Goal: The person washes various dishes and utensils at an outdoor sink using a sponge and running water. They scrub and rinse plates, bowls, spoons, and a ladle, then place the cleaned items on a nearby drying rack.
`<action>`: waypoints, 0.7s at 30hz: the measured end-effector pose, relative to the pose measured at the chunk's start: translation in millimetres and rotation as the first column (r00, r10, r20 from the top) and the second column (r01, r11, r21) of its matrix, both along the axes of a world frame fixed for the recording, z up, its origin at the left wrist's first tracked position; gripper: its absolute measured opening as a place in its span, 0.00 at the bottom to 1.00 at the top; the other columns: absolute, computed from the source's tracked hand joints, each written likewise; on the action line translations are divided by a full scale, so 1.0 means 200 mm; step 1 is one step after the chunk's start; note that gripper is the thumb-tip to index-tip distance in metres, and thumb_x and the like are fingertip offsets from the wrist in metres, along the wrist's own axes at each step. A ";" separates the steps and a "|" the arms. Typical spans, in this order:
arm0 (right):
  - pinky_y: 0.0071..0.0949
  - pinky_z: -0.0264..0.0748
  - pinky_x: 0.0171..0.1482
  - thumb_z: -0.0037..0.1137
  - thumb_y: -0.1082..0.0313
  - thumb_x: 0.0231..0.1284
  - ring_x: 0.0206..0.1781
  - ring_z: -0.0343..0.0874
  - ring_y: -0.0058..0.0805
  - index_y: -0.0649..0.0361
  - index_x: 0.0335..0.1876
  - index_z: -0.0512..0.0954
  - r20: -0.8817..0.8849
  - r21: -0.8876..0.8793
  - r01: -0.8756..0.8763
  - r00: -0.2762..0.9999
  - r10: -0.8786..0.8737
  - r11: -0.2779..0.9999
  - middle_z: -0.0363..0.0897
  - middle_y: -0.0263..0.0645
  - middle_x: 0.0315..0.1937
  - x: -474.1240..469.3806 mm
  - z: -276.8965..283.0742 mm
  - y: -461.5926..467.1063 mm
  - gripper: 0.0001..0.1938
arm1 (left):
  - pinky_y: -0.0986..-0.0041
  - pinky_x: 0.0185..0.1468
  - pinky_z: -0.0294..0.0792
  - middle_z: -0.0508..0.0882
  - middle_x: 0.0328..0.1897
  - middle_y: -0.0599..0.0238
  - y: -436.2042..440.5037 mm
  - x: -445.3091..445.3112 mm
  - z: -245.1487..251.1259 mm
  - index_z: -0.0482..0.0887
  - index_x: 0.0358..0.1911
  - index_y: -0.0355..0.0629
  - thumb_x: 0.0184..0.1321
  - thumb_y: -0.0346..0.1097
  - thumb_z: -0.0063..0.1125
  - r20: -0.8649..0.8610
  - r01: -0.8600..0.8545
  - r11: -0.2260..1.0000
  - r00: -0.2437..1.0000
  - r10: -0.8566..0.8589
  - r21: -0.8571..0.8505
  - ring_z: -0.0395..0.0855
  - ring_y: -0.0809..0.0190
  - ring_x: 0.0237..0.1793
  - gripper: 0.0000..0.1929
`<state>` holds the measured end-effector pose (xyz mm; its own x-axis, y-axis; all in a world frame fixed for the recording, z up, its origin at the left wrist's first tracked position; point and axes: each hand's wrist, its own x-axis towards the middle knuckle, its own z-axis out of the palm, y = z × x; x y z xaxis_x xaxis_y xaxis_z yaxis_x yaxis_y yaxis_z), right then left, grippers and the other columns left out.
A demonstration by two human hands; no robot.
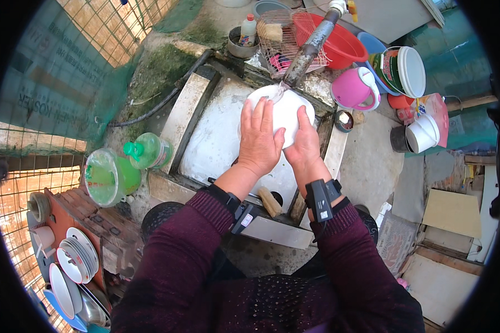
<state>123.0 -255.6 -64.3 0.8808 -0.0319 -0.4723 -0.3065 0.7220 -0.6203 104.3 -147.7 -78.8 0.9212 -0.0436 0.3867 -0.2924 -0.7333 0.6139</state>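
Over a low sink basin (208, 133), both hands are on a white dish (289, 118) beneath the end of a metal pipe (308, 50). Water runs from the pipe onto the dish. My left hand (258, 141) lies along its left side, fingers extended across the white surface. On the right side, my right hand (305, 145) grips the edge with the thumb on top. Cloudy, foamy water fills the basin. At its near end, partly hidden by my left wrist, lie a tan loofah-like scrubber (270, 202) and some dark items that I cannot make out.
Left of the basin stand a green pump bottle (148, 150) and a green plastic tub (108, 177). Stacked plates (81, 258) sit at lower left. Behind are a wire rack (281, 37), a red basin (341, 45) and a pink kettle (352, 89). White buckets (423, 133) stand at right.
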 end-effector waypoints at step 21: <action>0.38 0.75 0.38 0.47 0.54 0.63 0.35 0.80 0.46 0.63 0.35 0.78 -0.372 -0.914 -0.072 0.542 0.753 -0.400 0.80 0.48 0.29 -0.07 0.23 0.11 0.17 | 0.57 0.51 0.69 0.77 0.54 0.56 0.22 0.10 0.16 0.71 0.59 0.50 0.63 0.65 0.38 -0.601 -0.631 0.179 0.556 -0.574 -0.755 0.75 0.55 0.53 0.31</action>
<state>108.9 -232.9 -17.8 0.8752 0.4297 -0.2222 0.3011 -0.8433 -0.4451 123.6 -104.0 -46.8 0.7487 -0.2281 -0.6225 0.6325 0.5272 0.5675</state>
